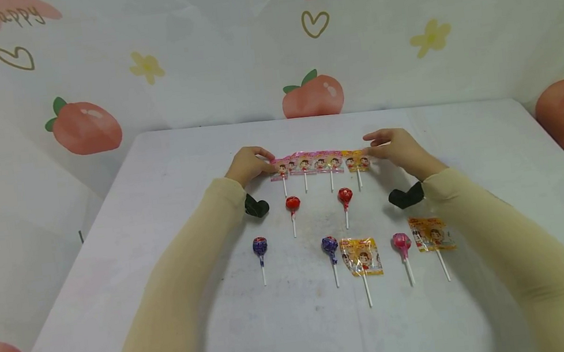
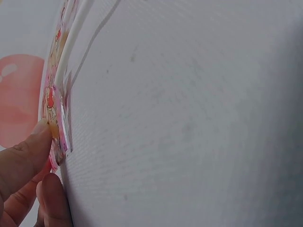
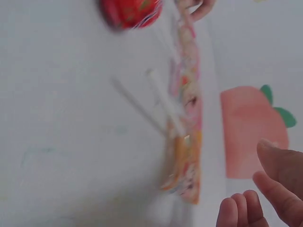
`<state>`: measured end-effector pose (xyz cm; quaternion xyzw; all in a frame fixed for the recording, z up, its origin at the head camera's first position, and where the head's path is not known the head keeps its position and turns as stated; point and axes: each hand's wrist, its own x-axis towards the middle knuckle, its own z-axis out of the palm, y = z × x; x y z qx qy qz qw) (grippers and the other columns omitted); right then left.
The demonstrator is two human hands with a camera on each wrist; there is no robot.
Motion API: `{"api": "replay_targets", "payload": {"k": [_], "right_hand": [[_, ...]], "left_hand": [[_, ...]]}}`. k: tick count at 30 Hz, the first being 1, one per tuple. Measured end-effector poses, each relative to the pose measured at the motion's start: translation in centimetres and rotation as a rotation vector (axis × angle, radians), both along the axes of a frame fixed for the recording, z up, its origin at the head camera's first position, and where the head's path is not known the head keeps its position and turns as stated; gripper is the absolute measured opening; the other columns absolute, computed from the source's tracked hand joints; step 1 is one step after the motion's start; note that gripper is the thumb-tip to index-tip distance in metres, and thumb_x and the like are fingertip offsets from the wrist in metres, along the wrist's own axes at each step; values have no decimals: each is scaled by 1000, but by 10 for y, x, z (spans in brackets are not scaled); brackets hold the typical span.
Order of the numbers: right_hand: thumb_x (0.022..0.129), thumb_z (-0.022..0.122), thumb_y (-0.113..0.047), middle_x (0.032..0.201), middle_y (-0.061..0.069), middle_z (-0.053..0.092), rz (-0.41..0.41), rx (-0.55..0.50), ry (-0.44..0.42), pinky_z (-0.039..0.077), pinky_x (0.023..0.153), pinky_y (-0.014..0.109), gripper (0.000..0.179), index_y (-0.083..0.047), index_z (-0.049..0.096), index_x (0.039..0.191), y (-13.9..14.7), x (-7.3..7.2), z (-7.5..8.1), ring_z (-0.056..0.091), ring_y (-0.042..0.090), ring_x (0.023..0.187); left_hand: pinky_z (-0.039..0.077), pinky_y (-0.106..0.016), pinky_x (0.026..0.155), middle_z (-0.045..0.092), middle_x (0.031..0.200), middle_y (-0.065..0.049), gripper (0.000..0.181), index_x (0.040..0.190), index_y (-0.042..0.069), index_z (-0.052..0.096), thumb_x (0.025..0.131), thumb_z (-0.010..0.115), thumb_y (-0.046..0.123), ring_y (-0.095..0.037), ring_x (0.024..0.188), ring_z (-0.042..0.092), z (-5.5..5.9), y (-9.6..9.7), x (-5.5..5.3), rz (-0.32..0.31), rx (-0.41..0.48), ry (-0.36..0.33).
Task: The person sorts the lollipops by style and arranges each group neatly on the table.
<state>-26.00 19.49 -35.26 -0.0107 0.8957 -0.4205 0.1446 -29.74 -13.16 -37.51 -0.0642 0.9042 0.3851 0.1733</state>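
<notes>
A row of flat-wrapped lollipops lies across the back of the table. My left hand [image 1: 251, 166] pinches the edge of the leftmost pink-wrapped lollipop [image 1: 281, 168]; in the left wrist view its thumb [image 2: 29, 149] presses on the wrapper [image 2: 52, 118]. Beside it in the row are two more pink-wrapped lollipops [image 1: 304, 163] [image 1: 329, 162] and an orange-wrapped lollipop [image 1: 357, 161] at the right end. My right hand [image 1: 398, 148] is just right of that orange one. In the right wrist view its fingers [image 3: 279, 201] stand apart from the blurred orange wrapper [image 3: 187, 165], holding nothing.
Nearer me lie two red ball lollipops [image 1: 293, 204] [image 1: 345, 195], two purple ones [image 1: 260, 246] [image 1: 329, 245], a pink one [image 1: 401, 241] and two orange-wrapped lollipops [image 1: 361, 255] [image 1: 432, 233]. A printed cloth [image 1: 227, 60] hangs behind the white table [image 1: 290, 337].
</notes>
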Motion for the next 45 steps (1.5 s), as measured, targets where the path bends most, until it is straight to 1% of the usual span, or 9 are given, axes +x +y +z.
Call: {"api": "replay_targets", "payload": {"k": [4, 12, 15, 18, 22, 30, 33, 39, 45], "right_hand": [[96, 61, -28, 137, 20, 45, 15, -69, 39, 32, 108, 53, 52, -6, 47, 141, 2, 9, 12, 40, 34, 127], [94, 63, -35, 133, 15, 48, 43, -148, 106, 29, 110, 57, 53, -11, 50, 139, -3, 37, 33, 45, 32, 132], [94, 63, -34, 130, 14, 50, 53, -168, 133, 32, 108, 54, 51, -10, 51, 138, -8, 48, 38, 51, 28, 126], [94, 63, -33, 129, 13, 51, 69, -190, 142, 36, 107, 50, 51, -10, 52, 138, -12, 60, 40, 57, 16, 115], [94, 62, -34, 128, 9, 54, 110, -205, 140, 41, 103, 42, 49, -12, 53, 136, -16, 76, 38, 57, 9, 110], [94, 65, -28, 135, 7, 56, 202, -270, 129, 47, 91, 18, 41, -12, 57, 131, -25, 103, 27, 54, 23, 123], [93, 65, -25, 136, 11, 56, 229, -297, 102, 48, 92, 22, 43, -10, 56, 132, -26, 111, 22, 53, 24, 125], [93, 65, -22, 136, 13, 55, 316, -298, 40, 48, 98, 39, 46, -7, 53, 134, -25, 123, 9, 50, 32, 129], [90, 69, -23, 135, 14, 56, 404, -278, -2, 46, 100, 42, 50, -7, 52, 134, -24, 129, -3, 50, 34, 128]], "left_hand": [[35, -42, 107, 54, 129, -6, 30, 110, 15, 69, 82, 78, 22, -24, 113, 45, 0, 0, -1, 8, -3, -5], [37, -39, 103, 55, 124, -7, 31, 112, 15, 68, 83, 77, 21, -23, 108, 44, 2, 0, 1, -2, -9, -7], [38, -39, 101, 55, 123, -7, 31, 112, 15, 68, 83, 77, 22, -23, 109, 44, 2, 1, 1, -2, -13, -7], [38, -39, 102, 55, 124, -7, 31, 112, 16, 68, 83, 77, 22, -24, 110, 44, 2, 1, 0, -1, -14, -8], [38, -39, 102, 55, 125, -6, 31, 112, 16, 68, 83, 77, 22, -24, 110, 44, 0, 0, -1, -3, -16, -6], [36, -40, 104, 54, 127, -7, 31, 112, 15, 68, 83, 77, 21, -24, 112, 43, 2, 0, 2, -8, -13, -2], [35, -41, 106, 53, 131, -7, 32, 112, 16, 69, 82, 78, 22, -24, 114, 43, 1, 0, 0, -5, -16, -1], [37, -40, 103, 55, 127, -6, 32, 112, 17, 69, 82, 78, 23, -24, 110, 44, 0, 0, -1, -2, -18, -1], [38, -38, 98, 56, 122, -6, 32, 112, 16, 69, 83, 77, 23, -22, 105, 44, 1, 0, 0, -8, -16, -1]]}}
